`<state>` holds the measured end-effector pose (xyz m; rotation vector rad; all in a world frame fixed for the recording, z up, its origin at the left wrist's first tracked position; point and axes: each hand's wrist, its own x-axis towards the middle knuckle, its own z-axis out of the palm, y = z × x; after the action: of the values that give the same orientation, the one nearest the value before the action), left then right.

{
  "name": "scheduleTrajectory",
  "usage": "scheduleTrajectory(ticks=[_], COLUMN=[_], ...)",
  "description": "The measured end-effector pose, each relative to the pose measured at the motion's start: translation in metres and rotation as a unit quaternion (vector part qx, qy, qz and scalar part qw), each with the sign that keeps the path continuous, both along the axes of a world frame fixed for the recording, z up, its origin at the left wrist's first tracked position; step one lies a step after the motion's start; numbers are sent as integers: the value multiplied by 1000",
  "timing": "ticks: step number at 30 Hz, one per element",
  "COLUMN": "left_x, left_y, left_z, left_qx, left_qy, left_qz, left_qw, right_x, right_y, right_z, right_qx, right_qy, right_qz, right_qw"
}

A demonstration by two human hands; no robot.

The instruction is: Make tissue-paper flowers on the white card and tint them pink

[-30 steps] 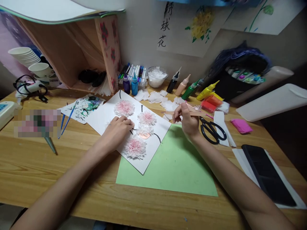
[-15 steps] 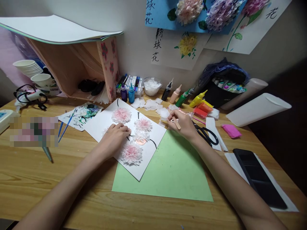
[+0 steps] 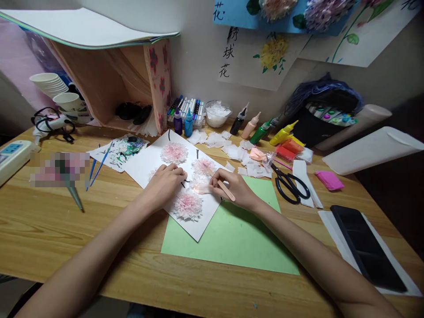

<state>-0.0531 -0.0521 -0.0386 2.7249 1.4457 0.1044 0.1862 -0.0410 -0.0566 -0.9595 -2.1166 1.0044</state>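
I have the left hand (image 3: 167,182) palm-down on the white sheet (image 3: 196,229), its near corner pointing to the worktop's (image 3: 139,269) front edge; whether it grips anything, I can't tell. The right hand (image 3: 236,187) pinches a wooden stick (image 3: 228,192) by 1 pink flower (image 3: 202,165). I judge this stick work, calling next for a light touch.

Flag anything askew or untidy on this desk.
The white card lies askew, overlapping the green sheet at an angle; loose white paper scraps, strewn in front of the squeeze bottles, look untidy.
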Motion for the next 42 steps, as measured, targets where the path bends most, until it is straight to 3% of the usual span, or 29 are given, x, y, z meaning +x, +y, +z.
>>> scheduleTrajectory(ticks=[5, 8, 11, 14, 18, 28, 33, 36, 39, 42], left_x=[0, -1, -1, -2, -1, -1, -1, 0, 0, 0], left_y=[0, 0, 1, 1, 0, 1, 1, 1, 1, 1], left_z=[0, 0, -1, -2, -1, -2, -2, -2, -1, -1], left_qx=[-5, -8, -6, -1, 2, -10, -13, -9, -8, -12], left_qy=[0, 3, 2, 3, 5, -2, -8, -13, -6, 1], left_qz=[2, 0, -4, -8, -9, 7, 4, 2, -1, -3], left_qw=[1000, 1000, 1000, 1000, 1000, 1000, 1000, 1000, 1000, 1000], right_x=[-5, -1, 5, 6, 3, -3, -9, -16, -20, -16], right_y=[-3, -7, -12, -15, -15, -9, -9, -7, -5, -6], right_z=[-9, -9, -11, -13, -15, -19, -17, -17, -17, -17], right_qx=[69, 142, 212, 246, 278, 268, 217, 101, -55, -94], right_qy=[14, 78, 149, 146, 112, 92, 82, 95, 140, 180], right_qz=[-86, -110, -31, 49, 59, 64, 18, -58, -133, -152], right_qw=[994, 981, 965, 957, 952, 957, 972, 989, 980, 967])
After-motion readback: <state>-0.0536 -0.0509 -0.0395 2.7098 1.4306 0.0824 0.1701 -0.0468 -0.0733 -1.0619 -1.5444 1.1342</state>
